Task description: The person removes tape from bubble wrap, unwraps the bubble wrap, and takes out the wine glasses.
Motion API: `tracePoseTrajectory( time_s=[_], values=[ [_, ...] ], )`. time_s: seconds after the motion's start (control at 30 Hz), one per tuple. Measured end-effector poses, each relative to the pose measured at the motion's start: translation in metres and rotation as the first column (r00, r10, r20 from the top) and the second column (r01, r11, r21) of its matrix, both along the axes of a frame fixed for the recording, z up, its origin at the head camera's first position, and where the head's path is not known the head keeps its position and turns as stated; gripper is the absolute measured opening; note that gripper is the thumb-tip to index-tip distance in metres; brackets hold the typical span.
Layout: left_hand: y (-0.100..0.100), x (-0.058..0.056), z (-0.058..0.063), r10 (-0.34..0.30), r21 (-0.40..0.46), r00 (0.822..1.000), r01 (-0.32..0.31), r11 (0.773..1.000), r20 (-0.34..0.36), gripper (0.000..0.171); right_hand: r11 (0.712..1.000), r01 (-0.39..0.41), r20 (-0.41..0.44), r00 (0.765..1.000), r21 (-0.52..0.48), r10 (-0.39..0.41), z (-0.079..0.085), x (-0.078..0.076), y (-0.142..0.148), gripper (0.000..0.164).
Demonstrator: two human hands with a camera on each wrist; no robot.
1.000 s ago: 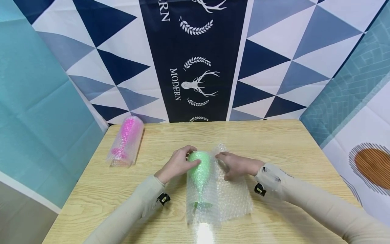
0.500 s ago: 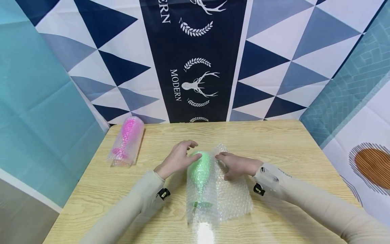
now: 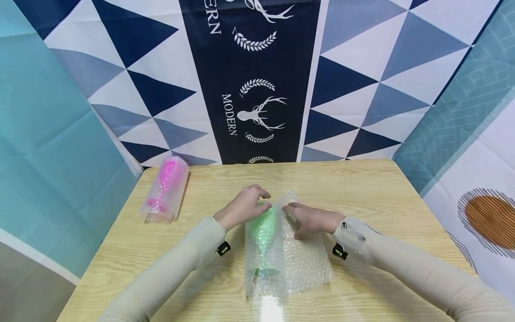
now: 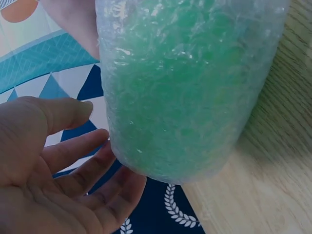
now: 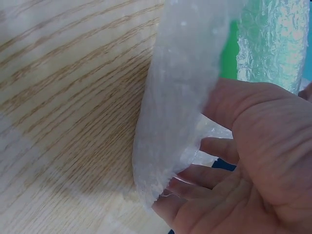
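Observation:
A green goblet (image 3: 263, 237) lies on its side in bubble wrap (image 3: 303, 268), bowl end away from me, round foot nearer. My left hand (image 3: 245, 205) is over the bowl end; in the left wrist view its fingers are loosely bent beside the wrapped bowl (image 4: 175, 97), fingertips right at the wrap's edge, thumb apart from it. To the right, my right hand (image 3: 310, 219) holds the free flap of the bubble wrap. In the right wrist view the flap (image 5: 175, 97) stands raised, with the thumb and fingers of that hand (image 5: 263, 146) at its edge.
A pink goblet (image 3: 162, 188) rolled in bubble wrap lies at the table's far left corner. The wooden table (image 3: 354, 188) meets a patterned cloth backdrop (image 3: 257, 89) at its back edge. Cloth hangings (image 3: 48, 134) flank it on both sides.
My left hand has come off the side of the wrapped green goblet and moved slightly right over its bowl end. The right hand stays at the flap; the view has shifted slightly.

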State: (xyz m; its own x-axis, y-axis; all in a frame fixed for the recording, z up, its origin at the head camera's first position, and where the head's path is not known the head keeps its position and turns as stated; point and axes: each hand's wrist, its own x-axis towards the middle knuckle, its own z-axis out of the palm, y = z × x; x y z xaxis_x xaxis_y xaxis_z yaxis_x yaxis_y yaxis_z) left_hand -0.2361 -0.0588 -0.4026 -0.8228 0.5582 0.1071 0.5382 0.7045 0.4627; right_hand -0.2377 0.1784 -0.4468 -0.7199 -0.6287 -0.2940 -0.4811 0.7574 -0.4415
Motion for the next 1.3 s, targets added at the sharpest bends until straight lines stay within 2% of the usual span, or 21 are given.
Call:
tracePoseTrajectory(
  time_s=[0.13, 0.43, 0.7, 1.0, 1.3],
  values=[
    [-0.006, 0.001, -0.003, 0.029, 0.002, 0.999, -0.029, 1.000, 0.036, 0.028, 1.000, -0.006, -0.004, 1.000, -0.002, 0.006, -0.001, 0.000, 0.000, 0.092],
    [-0.027, 0.001, -0.010, 0.083, 0.081, 0.990, -0.093, 0.992, 0.118, 0.025, 1.000, -0.013, -0.014, 1.000, -0.018, 0.012, 0.000, 0.000, -0.001, 0.089],
    [-0.042, 0.002, -0.017, 0.098, 0.150, 0.987, -0.118, 0.982, 0.129, 0.028, 1.000, -0.012, -0.015, 1.000, -0.013, 0.012, 0.000, 0.001, -0.001, 0.090],
    [-0.046, 0.005, -0.020, 0.116, 0.200, 0.981, -0.146, 0.969, 0.155, 0.029, 1.000, -0.005, -0.018, 1.000, -0.002, 0.005, 0.002, -0.001, 0.005, 0.093],
    [-0.054, 0.004, -0.018, 0.150, 0.186, 0.975, -0.180, 0.966, 0.163, 0.031, 1.000, 0.003, -0.001, 1.000, 0.005, -0.003, 0.004, -0.001, 0.008, 0.094]
  ],
)
